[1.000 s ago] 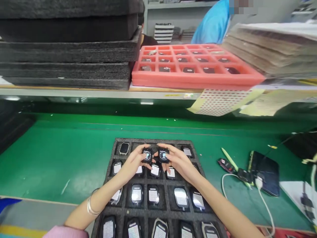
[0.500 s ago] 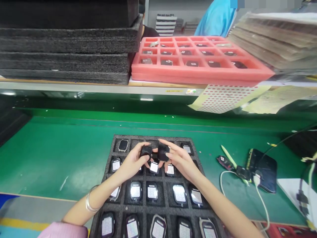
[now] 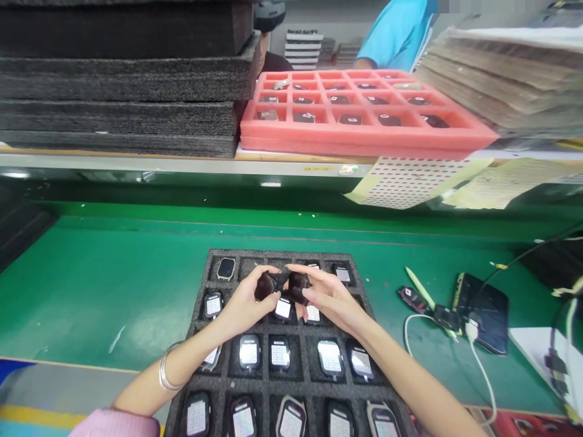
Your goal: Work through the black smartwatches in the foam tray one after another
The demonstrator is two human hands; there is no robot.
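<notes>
My left hand (image 3: 248,301) grips a dark smartwatch body (image 3: 265,286) between thumb and fingers. A second dark smartwatch body (image 3: 297,286) is pinched in my right hand (image 3: 328,295), side by side with the first and tilted so that its dark face shows. Both are held above the upper rows of a black foam tray (image 3: 268,386). Watch bodies with white labels on their faces, such as one labelled watch (image 3: 279,352), lie in many of its compartments. An unlabelled watch with a pale frame (image 3: 226,267) sits in the far left compartment.
Black foam sheets (image 3: 118,124) and a pink foam tray (image 3: 359,144) of watches stand on the shelf above. On the right of the green bench (image 3: 113,273) lie a black phone-like device (image 3: 483,312), cables and a light green pen (image 3: 419,287). Behind the shelf shows a person's blue sleeve (image 3: 396,33).
Both watch bodies have been tilted, so their dark faces show more. My fingers have shifted slightly around them, and the hands stay over the same part of the tray.
</notes>
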